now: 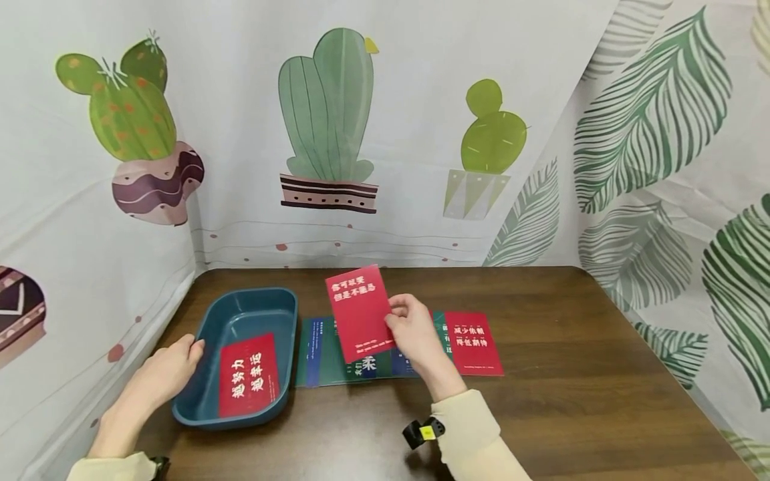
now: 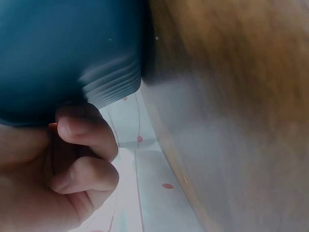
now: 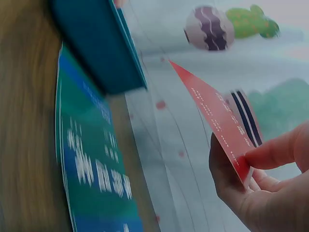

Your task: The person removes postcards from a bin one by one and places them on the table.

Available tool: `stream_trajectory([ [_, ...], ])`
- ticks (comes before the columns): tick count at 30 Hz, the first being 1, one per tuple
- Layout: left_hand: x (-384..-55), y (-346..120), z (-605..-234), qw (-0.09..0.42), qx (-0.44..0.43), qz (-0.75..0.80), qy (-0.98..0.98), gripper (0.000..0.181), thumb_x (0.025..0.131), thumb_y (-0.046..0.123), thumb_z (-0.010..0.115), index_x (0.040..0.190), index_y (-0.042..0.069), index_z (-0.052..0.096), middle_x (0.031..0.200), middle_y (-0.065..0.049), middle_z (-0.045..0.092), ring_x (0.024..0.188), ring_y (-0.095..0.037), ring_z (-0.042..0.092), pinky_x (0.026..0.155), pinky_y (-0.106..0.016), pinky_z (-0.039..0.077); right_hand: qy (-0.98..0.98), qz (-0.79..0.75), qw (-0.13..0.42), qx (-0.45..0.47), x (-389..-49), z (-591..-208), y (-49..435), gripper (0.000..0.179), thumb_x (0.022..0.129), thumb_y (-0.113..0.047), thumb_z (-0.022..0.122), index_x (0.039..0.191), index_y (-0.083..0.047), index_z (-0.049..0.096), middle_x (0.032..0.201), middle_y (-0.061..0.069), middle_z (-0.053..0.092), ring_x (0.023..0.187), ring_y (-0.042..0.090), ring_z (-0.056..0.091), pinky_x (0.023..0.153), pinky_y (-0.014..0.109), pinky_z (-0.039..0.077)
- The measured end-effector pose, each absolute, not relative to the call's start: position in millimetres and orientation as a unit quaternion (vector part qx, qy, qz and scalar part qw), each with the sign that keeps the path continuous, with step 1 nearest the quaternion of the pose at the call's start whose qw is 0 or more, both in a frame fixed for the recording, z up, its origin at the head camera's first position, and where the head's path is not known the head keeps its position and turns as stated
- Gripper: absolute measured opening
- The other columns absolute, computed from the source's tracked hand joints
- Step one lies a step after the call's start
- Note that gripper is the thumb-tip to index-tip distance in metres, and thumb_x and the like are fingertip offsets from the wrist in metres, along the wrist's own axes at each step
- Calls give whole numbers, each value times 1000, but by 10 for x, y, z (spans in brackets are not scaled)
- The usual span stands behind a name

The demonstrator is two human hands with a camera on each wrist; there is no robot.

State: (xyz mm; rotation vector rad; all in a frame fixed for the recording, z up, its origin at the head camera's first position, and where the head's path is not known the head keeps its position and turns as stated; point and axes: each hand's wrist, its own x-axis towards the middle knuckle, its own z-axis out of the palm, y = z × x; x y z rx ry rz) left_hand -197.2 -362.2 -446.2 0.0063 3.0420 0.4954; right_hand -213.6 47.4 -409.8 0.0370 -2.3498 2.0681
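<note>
A dark blue plastic tray point(image 1: 248, 314) stands at the table's left, with a red card point(image 1: 248, 375) bearing white characters lying inside. My left hand point(image 1: 165, 371) grips the tray's left rim, and the left wrist view shows fingers point(image 2: 89, 128) curled against its outer wall. Between thumb and fingers my right hand point(image 1: 416, 334) pinches another red card point(image 1: 359, 317) by its right edge. That card is raised and tilted over an overlapping row of cards point(image 1: 351, 371), partly covering it. In the right wrist view the held card point(image 3: 217, 121) appears nearly edge-on.
The row holds green, blue and red cards, ending at the right in a red card point(image 1: 478, 344). Its left end lies close beside the tray. Brown wooden table point(image 1: 571, 401) surrounds them. A white curtain point(image 1: 421, 40) printed with cacti and leaves hangs behind and along the sides.
</note>
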Motion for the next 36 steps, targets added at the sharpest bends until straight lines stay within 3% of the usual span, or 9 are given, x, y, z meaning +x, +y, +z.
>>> stream_trajectory([
  [20, -1972, -3655, -4463, 41, 5, 169, 985, 35, 103, 26, 43, 107, -8, 49, 81, -21, 59, 75, -40, 60, 66, -58, 48, -788, 607, 54, -92, -2152, -4320, 1920, 25, 95, 3, 51, 119, 10, 49, 96, 20, 60, 71, 16, 60, 61, 27, 50],
  [27, -1983, -3658, -4468, 42, 4, 166, 985, 37, 103, 26, 42, 110, -9, 49, 86, -27, 59, 79, -43, 60, 68, -60, 47, -784, 607, 43, -121, -2097, -4486, 2253, 30, 96, 3, 47, 124, 13, 44, 97, 21, 59, 70, 16, 61, 60, 28, 53],
  [32, -1984, -3640, -4472, 48, 2, 169, 984, 36, 104, 27, 42, 108, -8, 49, 82, -22, 58, 77, -41, 60, 67, -58, 47, -779, 609, 19, -149, -2058, -4623, 2427, 34, 97, 1, 47, 129, 13, 41, 106, 27, 59, 74, 17, 63, 63, 30, 54],
  [36, -1993, -3643, -4463, 52, -2, 167, 985, 38, 104, 27, 41, 110, -9, 49, 86, -25, 59, 78, -41, 60, 67, -58, 47, -777, 609, 10, -158, -2066, -4676, 2493, 37, 97, -1, 46, 132, 11, 41, 110, 28, 59, 75, 18, 63, 63, 31, 55],
])
